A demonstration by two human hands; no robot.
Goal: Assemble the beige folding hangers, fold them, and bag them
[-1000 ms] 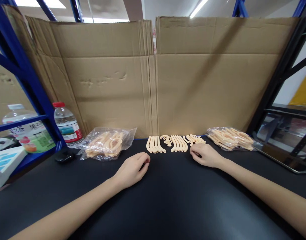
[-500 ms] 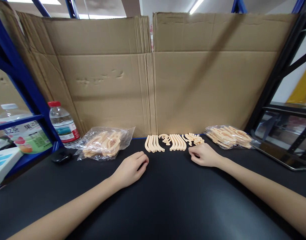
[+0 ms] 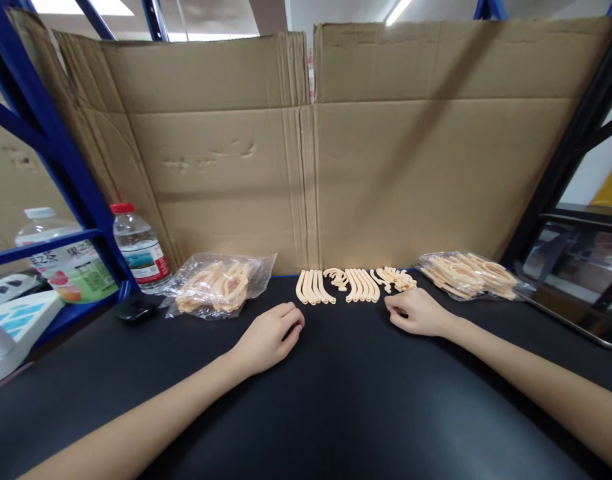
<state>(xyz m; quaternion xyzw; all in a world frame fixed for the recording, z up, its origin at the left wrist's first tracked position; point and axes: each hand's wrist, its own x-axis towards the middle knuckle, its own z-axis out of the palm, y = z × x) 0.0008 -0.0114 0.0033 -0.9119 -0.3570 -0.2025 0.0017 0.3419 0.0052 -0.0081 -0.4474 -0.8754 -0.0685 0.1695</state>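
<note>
My left hand [image 3: 270, 337] rests on the black tabletop, its fingers loosely curled in and nothing seen in them. It lies just in front of a row of curved cream-coloured pieces [image 3: 313, 288]. Similarly curled into a loose fist, my right hand [image 3: 417, 312] sits close to a small heap of cream pieces [image 3: 400, 279], partly covering its near side from sight. Between the hands, farther back, are a second row of curved pieces [image 3: 362, 287] and a few small hooked pieces [image 3: 337, 277]. Both hands are apart from the rows.
A clear plastic bag of cream parts [image 3: 219, 287] lies left, another bag [image 3: 469, 275] right. A cardboard wall [image 3: 226, 160] closes off the back. At left stand a red-capped water bottle [image 3: 141, 250] and a black mouse [image 3: 136, 310]; a dark glossy panel [image 3: 569, 317] lies right.
The whole view has shifted slightly, so everything sits a little farther right. Both hands keep the same pose and place on the table.
</note>
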